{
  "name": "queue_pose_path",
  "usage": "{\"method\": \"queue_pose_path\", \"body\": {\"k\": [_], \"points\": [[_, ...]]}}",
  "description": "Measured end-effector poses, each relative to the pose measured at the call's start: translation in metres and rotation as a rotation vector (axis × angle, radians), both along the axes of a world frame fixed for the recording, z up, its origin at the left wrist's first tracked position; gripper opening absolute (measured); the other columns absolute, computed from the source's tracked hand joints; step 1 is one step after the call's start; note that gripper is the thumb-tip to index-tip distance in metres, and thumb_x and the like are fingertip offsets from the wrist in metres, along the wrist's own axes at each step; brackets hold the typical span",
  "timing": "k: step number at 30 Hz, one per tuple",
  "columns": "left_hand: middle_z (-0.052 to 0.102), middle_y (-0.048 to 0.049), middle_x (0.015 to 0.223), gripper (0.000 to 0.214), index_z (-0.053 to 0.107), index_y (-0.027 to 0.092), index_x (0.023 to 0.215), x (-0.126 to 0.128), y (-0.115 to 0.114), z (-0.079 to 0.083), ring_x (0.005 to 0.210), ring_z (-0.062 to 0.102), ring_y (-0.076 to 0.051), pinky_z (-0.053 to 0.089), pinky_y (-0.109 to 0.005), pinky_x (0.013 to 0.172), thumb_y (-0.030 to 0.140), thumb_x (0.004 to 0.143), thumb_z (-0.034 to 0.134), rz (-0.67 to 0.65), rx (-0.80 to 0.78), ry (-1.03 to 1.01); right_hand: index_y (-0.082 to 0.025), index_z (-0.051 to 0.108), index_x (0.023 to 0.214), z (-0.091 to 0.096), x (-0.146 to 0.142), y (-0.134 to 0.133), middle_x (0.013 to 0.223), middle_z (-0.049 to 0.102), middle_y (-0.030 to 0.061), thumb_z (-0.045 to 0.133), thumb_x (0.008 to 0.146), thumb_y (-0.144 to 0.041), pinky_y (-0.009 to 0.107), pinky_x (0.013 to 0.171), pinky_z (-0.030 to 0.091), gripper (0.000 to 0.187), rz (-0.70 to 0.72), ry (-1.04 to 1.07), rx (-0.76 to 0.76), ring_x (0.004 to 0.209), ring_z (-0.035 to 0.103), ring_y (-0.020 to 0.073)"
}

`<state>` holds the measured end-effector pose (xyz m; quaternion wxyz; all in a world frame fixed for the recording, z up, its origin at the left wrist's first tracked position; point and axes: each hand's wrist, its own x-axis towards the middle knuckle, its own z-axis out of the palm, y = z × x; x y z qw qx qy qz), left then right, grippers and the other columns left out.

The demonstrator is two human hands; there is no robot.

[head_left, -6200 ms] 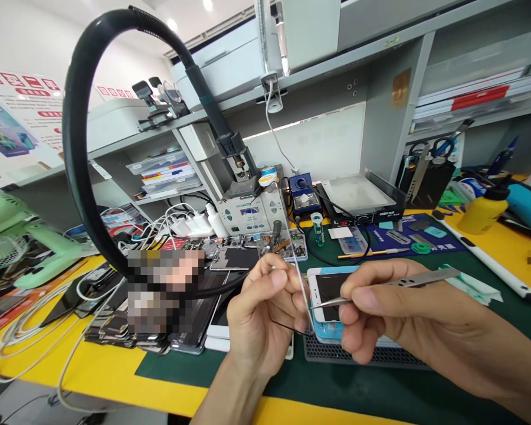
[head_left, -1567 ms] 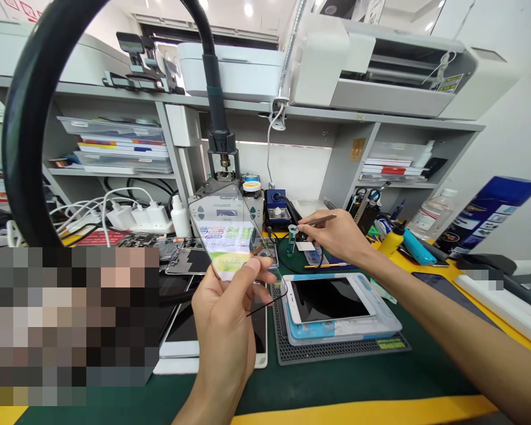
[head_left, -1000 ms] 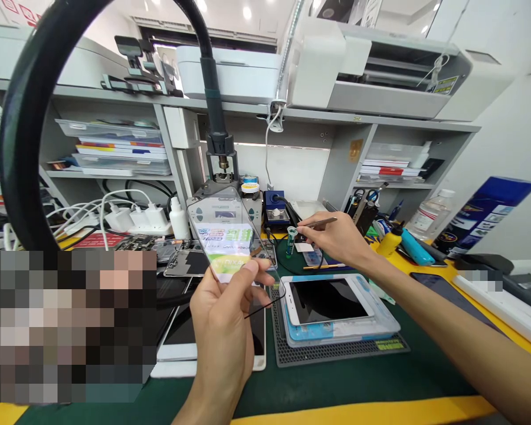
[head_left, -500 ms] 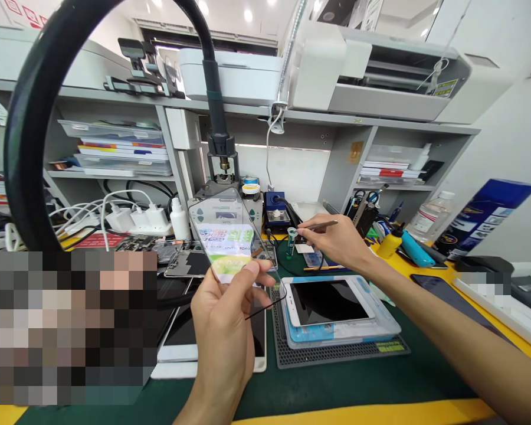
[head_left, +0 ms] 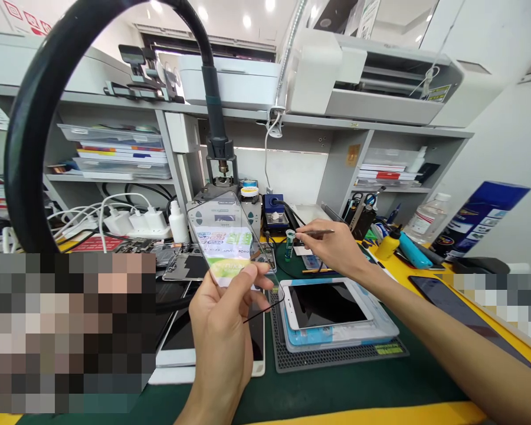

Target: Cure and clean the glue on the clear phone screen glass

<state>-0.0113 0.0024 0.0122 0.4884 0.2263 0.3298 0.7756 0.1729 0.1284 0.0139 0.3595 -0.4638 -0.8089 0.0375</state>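
Raised in front of me, my left hand (head_left: pixel 228 316) pinches a clear glass panel (head_left: pixel 241 268) with a thin black border between thumb and fingers. Coloured print shows through or reflects in the glass. Further right, my right hand (head_left: pixel 331 245) is closed on slim metal tweezers (head_left: pixel 322 231), whose far end sticks out to the right above the knuckles. Its fingertips are beside the rim of a small green vial (head_left: pixel 289 247); whether they touch it I cannot tell. Below this hand, a white-framed phone (head_left: pixel 330 303) with a dark screen lies on a clear-and-blue case (head_left: pixel 383 324).
A grey perforated mat (head_left: pixel 336 358) lies under the case on the green work mat (head_left: pixel 310 395). A thick black hose (head_left: pixel 22 136) arches at left. Behind stand a soldering station (head_left: pixel 274 212), a white bottle (head_left: pixel 177 221) and a yellow bottle (head_left: pixel 388 245). A dark phone (head_left: pixel 464 319) lies at right.
The whole view has shifted slightly. Both hands keep almost the same pose, the left on the glass panel and the right on the tweezers by the vial.
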Motion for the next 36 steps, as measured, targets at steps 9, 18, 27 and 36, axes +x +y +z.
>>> {"method": "queue_pose_path", "body": {"k": [9, 18, 27, 36], "points": [[0.069, -0.0007, 0.076, 0.029, 0.071, 0.014, 0.085, -0.001, 0.001, 0.000, 0.054, 0.058, -0.010, 0.047, -0.019, 0.043, 0.022, 0.063, 0.088, 0.009, -0.010, -0.008, -0.017, 0.068, 0.103, -0.009, 0.002, 0.001, 0.099, 0.070, 0.0040, 0.061, 0.100, -0.035, 0.034, 0.076, 0.059, 0.020, 0.052, -0.018, 0.145, 0.082, 0.067, 0.0149], [0.069, -0.0012, 0.076, 0.028, 0.070, 0.014, 0.084, 0.000, 0.002, 0.000, 0.052, 0.057, -0.010, 0.046, -0.020, 0.043, 0.022, 0.064, 0.087, -0.005, -0.012, 0.000, -0.017, 0.068, 0.105, -0.016, 0.003, 0.004, 0.100, 0.070, 0.0044, 0.061, 0.100, -0.034, 0.033, 0.075, 0.059, 0.019, 0.118, -0.004, 0.250, 0.082, 0.068, 0.0148], [0.069, -0.0014, 0.078, 0.030, 0.070, 0.014, 0.087, -0.001, 0.000, -0.001, 0.053, 0.057, -0.010, 0.046, -0.020, 0.043, 0.023, 0.065, 0.087, -0.009, -0.010, 0.004, -0.017, 0.068, 0.106, -0.020, 0.004, 0.004, 0.105, 0.070, 0.0053, 0.061, 0.100, -0.033, 0.036, 0.080, 0.059, 0.019, 0.181, 0.004, 0.321, 0.088, 0.068, 0.0164], [0.070, -0.0014, 0.077, 0.031, 0.070, 0.013, 0.089, -0.001, -0.001, 0.000, 0.054, 0.059, -0.011, 0.045, -0.019, 0.043, 0.023, 0.064, 0.087, -0.005, -0.025, -0.006, -0.017, 0.068, 0.104, -0.020, 0.004, 0.002, 0.102, 0.071, 0.0048, 0.061, 0.100, -0.033, 0.035, 0.078, 0.060, 0.018, 0.195, 0.009, 0.336, 0.086, 0.068, 0.0158]]}}
